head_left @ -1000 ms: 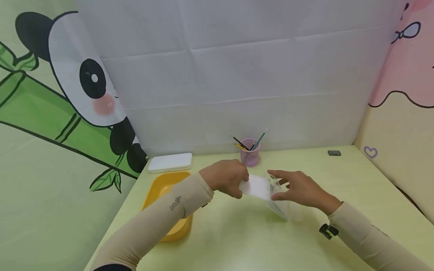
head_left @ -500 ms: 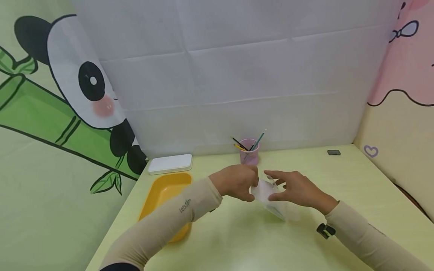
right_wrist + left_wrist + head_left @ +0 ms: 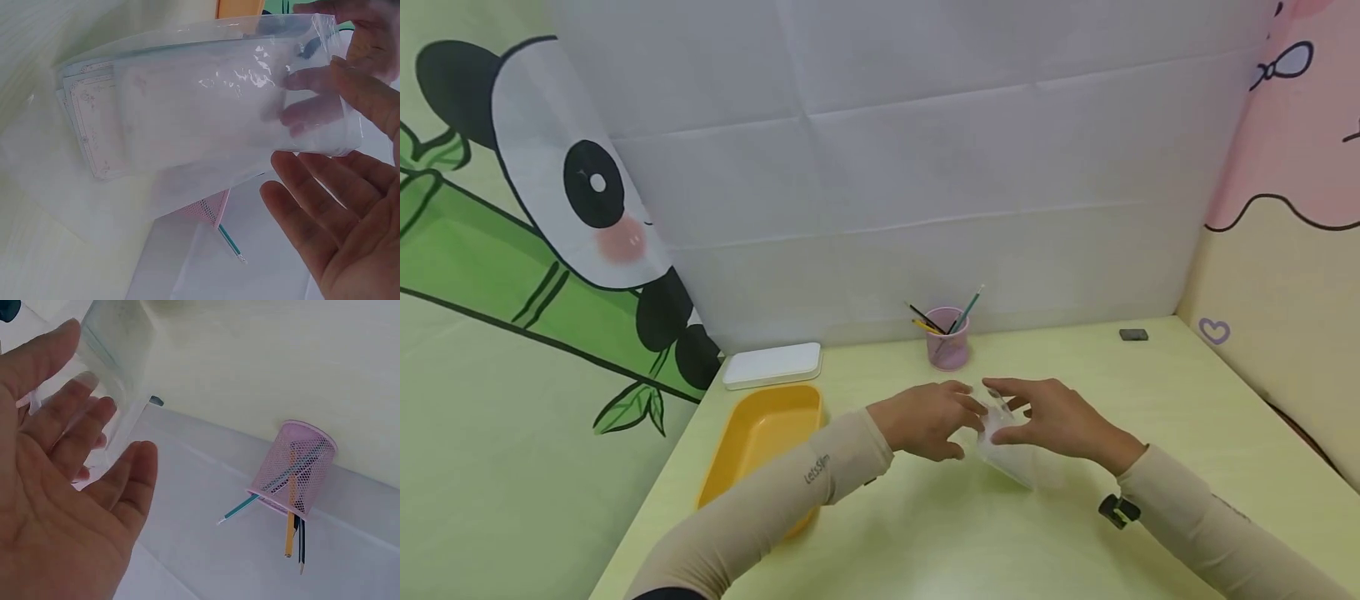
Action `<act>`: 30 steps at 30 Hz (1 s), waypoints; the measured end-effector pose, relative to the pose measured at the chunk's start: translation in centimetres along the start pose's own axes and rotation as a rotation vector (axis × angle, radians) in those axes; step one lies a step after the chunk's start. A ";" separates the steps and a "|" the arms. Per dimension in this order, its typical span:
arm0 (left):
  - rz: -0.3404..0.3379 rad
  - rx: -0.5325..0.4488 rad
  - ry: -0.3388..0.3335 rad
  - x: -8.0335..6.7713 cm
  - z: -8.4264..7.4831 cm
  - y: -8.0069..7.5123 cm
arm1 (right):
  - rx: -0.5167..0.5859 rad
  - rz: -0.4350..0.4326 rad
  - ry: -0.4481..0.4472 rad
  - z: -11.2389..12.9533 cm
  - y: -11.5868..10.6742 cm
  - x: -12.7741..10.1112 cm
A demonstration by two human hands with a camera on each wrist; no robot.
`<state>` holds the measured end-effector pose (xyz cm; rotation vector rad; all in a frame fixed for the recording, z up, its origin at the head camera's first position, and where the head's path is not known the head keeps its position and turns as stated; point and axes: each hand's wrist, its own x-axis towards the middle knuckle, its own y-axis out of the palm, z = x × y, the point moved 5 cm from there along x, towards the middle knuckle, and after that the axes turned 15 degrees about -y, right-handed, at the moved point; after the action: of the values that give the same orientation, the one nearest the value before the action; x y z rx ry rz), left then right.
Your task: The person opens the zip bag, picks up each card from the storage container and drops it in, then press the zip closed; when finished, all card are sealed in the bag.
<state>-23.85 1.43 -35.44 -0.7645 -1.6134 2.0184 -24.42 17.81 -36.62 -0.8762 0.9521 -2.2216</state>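
Observation:
My right hand (image 3: 1063, 419) holds a clear plastic bag (image 3: 187, 187) by its mouth, thumb on one side and fingers on the other. Inside the bag, seen from the right wrist, are several pale cards with printed borders (image 3: 97, 128) and a larger white sheet or pack (image 3: 200, 106) over them. The bag slants down towards the table. My left hand (image 3: 928, 422) is at the bag's mouth with its fingers spread and relaxed; in the right wrist view some of its fingertips show through the plastic. The left wrist view shows the left palm (image 3: 62, 519) with nothing gripped.
A yellow tray (image 3: 782, 417) lies on the left, partly under the left forearm. Behind it is a flat white case (image 3: 773, 363). A pink mesh cup (image 3: 947, 352) with pencils stands beyond the hands, and a small dark block (image 3: 1133, 334) lies at the back right.
My left hand has moved right, pushing the white piece into the bag, and its fingers have loosened from it. The right hand has kept its hold on the bag.

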 end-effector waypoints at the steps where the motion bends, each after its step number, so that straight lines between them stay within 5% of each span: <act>1: 0.006 0.009 -0.008 0.1 0.0 0.2 | 0.001 0.000 -0.005 0.0 0.0 0.1; 9: 0.024 -0.089 -0.038 0.1 0.8 1.3 | 0.031 0.015 -0.019 -0.5 -0.2 0.5; 16: -0.285 -0.267 0.028 -0.8 3.2 -0.6 | 0.186 0.017 -0.047 -1.0 -1.2 0.8; 20: -0.361 -0.335 0.098 -1.3 3.6 -1.1 | 0.286 0.024 -0.060 -1.3 -1.7 1.2; 27: -0.573 -0.274 0.177 -1.4 3.3 -2.1 | 0.498 0.067 -0.088 -1.9 -2.3 1.7; 30: -0.612 -0.280 0.199 -1.1 3.3 -2.5 | 0.575 0.104 -0.110 -1.7 -2.2 2.2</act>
<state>-25.20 -1.16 -32.28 -0.4609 -1.7582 1.2695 -27.56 18.30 -35.04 -0.6500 0.2655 -2.1555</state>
